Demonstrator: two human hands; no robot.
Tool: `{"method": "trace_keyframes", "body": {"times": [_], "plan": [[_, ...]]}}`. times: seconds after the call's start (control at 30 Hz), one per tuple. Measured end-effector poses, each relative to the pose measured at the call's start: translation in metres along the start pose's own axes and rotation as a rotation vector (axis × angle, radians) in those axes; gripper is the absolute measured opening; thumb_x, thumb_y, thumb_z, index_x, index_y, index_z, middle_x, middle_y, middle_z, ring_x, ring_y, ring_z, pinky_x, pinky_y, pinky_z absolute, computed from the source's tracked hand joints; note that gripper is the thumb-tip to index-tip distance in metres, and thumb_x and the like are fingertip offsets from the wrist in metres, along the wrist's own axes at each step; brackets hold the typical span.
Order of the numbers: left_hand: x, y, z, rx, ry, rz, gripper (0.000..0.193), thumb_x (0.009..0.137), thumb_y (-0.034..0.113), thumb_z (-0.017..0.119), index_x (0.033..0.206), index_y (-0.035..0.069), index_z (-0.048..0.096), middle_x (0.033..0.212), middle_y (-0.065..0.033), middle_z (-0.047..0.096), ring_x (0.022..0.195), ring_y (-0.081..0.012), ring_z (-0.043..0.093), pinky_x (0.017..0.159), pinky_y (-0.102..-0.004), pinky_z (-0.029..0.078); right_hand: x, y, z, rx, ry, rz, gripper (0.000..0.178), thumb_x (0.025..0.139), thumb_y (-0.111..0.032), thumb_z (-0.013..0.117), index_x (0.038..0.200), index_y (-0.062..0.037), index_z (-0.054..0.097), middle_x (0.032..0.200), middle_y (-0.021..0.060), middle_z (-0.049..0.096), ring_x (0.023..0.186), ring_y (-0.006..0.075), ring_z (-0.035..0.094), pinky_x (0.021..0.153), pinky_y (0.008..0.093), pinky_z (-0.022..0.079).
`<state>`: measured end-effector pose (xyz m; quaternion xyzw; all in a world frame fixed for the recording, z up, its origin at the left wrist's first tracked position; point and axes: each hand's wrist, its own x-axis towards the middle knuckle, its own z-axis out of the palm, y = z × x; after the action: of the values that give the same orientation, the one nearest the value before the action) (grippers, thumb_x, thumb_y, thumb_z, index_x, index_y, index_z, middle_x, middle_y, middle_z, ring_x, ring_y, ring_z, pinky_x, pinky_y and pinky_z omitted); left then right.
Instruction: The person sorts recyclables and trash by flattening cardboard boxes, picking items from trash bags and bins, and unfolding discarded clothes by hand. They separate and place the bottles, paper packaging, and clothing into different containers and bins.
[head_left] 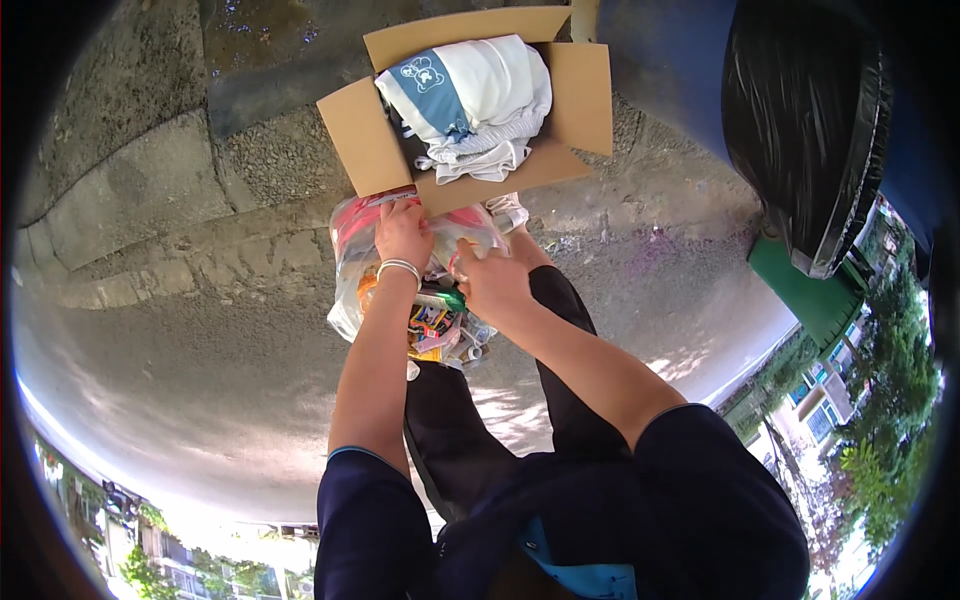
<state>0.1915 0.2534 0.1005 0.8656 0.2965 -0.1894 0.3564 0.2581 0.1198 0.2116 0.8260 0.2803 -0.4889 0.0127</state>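
A white translucent plastic bag (348,275) with red print stands between my legs, its mouth spread wide. My left hand (403,235), with white bangles at the wrist, is closed on the far rim of the bag. My right hand (493,282) has its fingers bent around the bag's right side, the fingertips partly hidden. Inside the bag lie crumpled colourful wrappers (430,322), a green piece (450,299) and several small pale containers. Just beyond the bag, an open cardboard box (580,95) holds a bundled white and blue cloth (495,85) with a bear drawing.
A black plastic bag (800,130) hangs over a bin at the upper right, with a green bin part (808,290) below it. My shoe (508,212) is next to the bag. A low stone kerb (150,270) crosses the rough pavement. Trees show at the rim.
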Motion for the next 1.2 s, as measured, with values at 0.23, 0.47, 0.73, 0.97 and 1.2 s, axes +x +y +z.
{"method": "trace_keyframes", "body": {"times": [0.23,0.47,0.73,0.97,1.2], "plan": [[-0.004,0.001,0.002,-0.181,0.149,0.081,0.006,0.063,0.002,0.059,0.067,0.006,0.057,0.077,-0.0074,0.058,0.081,-0.0299,0.057,0.067,-0.0405,0.049,0.064,-0.017,0.078,-0.045,-0.022,0.055,0.028,0.081,-0.016,0.057,0.107,-0.0044,0.058,0.095,0.0198,0.063,0.091,0.0338,0.064,0.068,0.0418,0.055],[0.004,0.017,0.008,-0.237,0.168,0.077,0.008,0.063,-0.001,0.059,0.068,0.006,0.056,0.079,-0.0086,0.059,0.083,-0.0309,0.057,0.068,-0.0406,0.049,0.096,0.0,0.089,0.013,0.024,0.12,0.03,0.081,-0.023,0.058,0.104,-0.0044,0.063,0.101,0.0243,0.058,0.088,0.0344,0.064,0.068,0.0401,0.056],[-0.021,-0.006,0.008,-0.262,0.238,0.074,0.007,0.07,0.004,0.062,0.071,0.005,0.055,0.084,-0.0104,0.058,0.087,-0.0341,0.056,0.074,-0.0427,0.049,-0.002,-0.011,0.021,0.041,0.092,-0.169,0.046,0.074,-0.022,0.072,0.111,-0.0025,0.054,0.1,0.0175,0.058,0.089,0.0338,0.062,0.072,0.0414,0.053],[-0.037,0.019,-0.013,-0.18,0.148,0.079,0.029,0.071,0.007,0.066,0.099,0.006,0.058,0.11,-0.0109,0.057,0.104,-0.0324,0.051,0.089,-0.0446,0.042,0.11,0.019,-0.035,-0.123,0.595,-0.2,0.034,0.074,-0.016,0.07,0.103,-0.006,0.057,0.095,0.009,0.058,0.098,0.0264,0.054,0.08,0.0415,0.041],[-0.072,0.034,-0.039,-0.31,0.18,0.067,0.024,0.073,0.005,0.064,0.096,0.005,0.058,0.105,-0.012,0.059,0.101,-0.0358,0.051,0.089,-0.044,0.042,0.15,0.083,-0.038,0.401,0.406,-0.083,0.025,0.077,-0.022,0.071,0.098,-0.0111,0.063,0.09,0.0072,0.063,0.085,0.0269,0.06,0.07,0.0393,0.045]]}}
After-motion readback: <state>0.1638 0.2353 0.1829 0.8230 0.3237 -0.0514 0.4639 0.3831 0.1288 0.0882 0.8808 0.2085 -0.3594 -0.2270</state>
